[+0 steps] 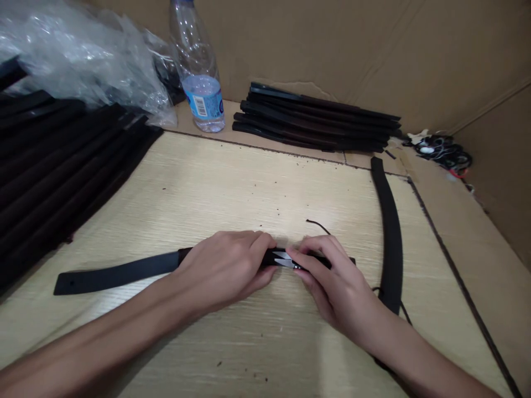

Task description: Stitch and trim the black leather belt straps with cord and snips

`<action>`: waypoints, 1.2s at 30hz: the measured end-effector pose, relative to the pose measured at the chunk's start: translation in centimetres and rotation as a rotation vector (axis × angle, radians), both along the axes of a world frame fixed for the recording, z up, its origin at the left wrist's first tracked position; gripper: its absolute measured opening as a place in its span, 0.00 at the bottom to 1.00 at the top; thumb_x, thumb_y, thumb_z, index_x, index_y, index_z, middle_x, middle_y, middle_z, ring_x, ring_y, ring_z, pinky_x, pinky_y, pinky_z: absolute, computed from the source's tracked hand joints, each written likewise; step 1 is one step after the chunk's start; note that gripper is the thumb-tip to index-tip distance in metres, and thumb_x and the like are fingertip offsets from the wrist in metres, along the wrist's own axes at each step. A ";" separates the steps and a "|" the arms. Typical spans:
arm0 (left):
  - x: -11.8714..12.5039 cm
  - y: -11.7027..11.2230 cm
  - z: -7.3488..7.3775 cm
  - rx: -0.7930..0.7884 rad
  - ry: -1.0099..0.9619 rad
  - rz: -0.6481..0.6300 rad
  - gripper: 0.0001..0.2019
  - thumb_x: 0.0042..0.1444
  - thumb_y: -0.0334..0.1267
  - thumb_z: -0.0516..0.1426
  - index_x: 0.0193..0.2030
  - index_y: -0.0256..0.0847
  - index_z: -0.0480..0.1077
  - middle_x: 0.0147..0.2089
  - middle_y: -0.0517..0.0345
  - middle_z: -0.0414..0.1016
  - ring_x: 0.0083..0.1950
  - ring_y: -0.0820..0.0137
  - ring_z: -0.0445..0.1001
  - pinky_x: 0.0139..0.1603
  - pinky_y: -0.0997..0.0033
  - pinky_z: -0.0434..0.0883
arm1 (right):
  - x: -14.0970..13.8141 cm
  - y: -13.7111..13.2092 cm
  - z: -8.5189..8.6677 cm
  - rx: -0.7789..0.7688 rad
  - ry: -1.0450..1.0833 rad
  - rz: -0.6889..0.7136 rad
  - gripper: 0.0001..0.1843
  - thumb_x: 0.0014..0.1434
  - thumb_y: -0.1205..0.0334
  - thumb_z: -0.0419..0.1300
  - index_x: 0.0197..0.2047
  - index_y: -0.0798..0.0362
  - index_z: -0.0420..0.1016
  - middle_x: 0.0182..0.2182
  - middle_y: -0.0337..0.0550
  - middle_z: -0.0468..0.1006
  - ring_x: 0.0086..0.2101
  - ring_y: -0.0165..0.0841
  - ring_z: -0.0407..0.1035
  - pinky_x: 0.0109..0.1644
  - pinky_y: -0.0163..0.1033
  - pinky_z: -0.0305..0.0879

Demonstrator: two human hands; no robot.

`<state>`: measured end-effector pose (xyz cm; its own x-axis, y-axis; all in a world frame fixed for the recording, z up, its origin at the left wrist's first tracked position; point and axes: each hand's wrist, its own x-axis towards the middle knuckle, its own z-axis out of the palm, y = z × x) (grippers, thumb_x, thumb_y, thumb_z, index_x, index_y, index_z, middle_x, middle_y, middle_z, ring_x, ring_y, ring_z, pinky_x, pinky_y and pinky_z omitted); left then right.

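A long, flat black strip [120, 275] lies across the table in front of me, with a small dark hole near its left end. My left hand [228, 260] is closed around its middle, thumb and fingers pinching it. My right hand [338, 271] holds small metal snips [282, 258], their pointed blades slightly apart and turned left against the strip. Most of the snips is hidden by my fingers. A thin black cord [318, 224] sticks out behind my right hand. To the right, another curved black strip [388, 232] lies partly under my right forearm, with a cord near it.
Many black strips [62, 160] are piled at the left beside clear plastic bags [91, 55]. A plastic bottle [203, 94] stands at the back, near a stack of strips [315, 119]. Tangled cords [446, 155] lie at the back right. Cardboard walls [352, 44] enclose the table [232, 188].
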<state>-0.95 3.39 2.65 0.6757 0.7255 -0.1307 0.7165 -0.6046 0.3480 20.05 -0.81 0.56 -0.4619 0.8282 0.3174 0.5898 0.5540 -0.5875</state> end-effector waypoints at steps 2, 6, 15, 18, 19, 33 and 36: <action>0.0 0.0 0.0 -0.001 0.002 -0.006 0.14 0.61 0.42 0.50 0.50 0.40 0.67 0.41 0.54 0.78 0.40 0.59 0.77 0.32 0.63 0.72 | 0.1 0.3 0.3 -0.067 -0.004 0.019 0.16 0.64 0.71 0.52 0.53 0.49 0.66 0.43 0.48 0.67 0.43 0.37 0.65 0.46 0.44 0.68; -0.1 0.0 0.0 0.005 -0.001 0.002 0.14 0.60 0.42 0.50 0.51 0.41 0.67 0.41 0.53 0.78 0.40 0.59 0.77 0.31 0.65 0.71 | 0.2 0.7 0.3 -0.062 -0.045 0.030 0.14 0.64 0.70 0.52 0.52 0.50 0.67 0.43 0.49 0.66 0.44 0.37 0.64 0.47 0.45 0.67; -0.2 0.0 0.0 0.016 -0.003 -0.006 0.12 0.60 0.42 0.50 0.47 0.39 0.67 0.40 0.53 0.78 0.39 0.61 0.77 0.33 0.65 0.71 | 0.8 0.3 0.3 0.037 -0.086 0.066 0.18 0.64 0.73 0.50 0.57 0.54 0.63 0.44 0.51 0.65 0.45 0.39 0.63 0.46 0.45 0.67; -0.2 0.0 -0.1 0.046 -0.005 -0.020 0.12 0.60 0.42 0.50 0.45 0.39 0.66 0.38 0.53 0.78 0.37 0.62 0.77 0.31 0.66 0.69 | 1.0 0.2 0.5 0.027 -0.068 0.051 0.17 0.65 0.73 0.51 0.56 0.56 0.63 0.43 0.52 0.64 0.45 0.38 0.63 0.45 0.44 0.68; -0.2 0.1 -0.1 0.054 -0.005 -0.023 0.12 0.60 0.42 0.50 0.45 0.39 0.66 0.38 0.53 0.78 0.36 0.62 0.77 0.31 0.66 0.69 | 1.0 0.2 0.5 0.021 -0.060 0.045 0.17 0.65 0.73 0.51 0.56 0.56 0.63 0.43 0.52 0.64 0.45 0.38 0.64 0.45 0.44 0.68; -0.1 0.0 0.0 0.024 -0.023 -0.006 0.12 0.60 0.42 0.51 0.46 0.39 0.67 0.39 0.52 0.78 0.38 0.60 0.77 0.32 0.65 0.70 | 0.6 0.3 0.2 0.075 -0.026 0.025 0.17 0.63 0.74 0.52 0.55 0.57 0.66 0.41 0.52 0.67 0.43 0.38 0.66 0.43 0.44 0.69; -0.2 0.0 -0.1 0.014 -0.017 -0.005 0.12 0.60 0.42 0.51 0.46 0.39 0.67 0.40 0.52 0.78 0.39 0.60 0.77 0.33 0.64 0.71 | 0.6 0.3 0.2 0.056 -0.043 0.028 0.17 0.63 0.73 0.51 0.55 0.56 0.66 0.42 0.52 0.66 0.43 0.38 0.65 0.44 0.44 0.69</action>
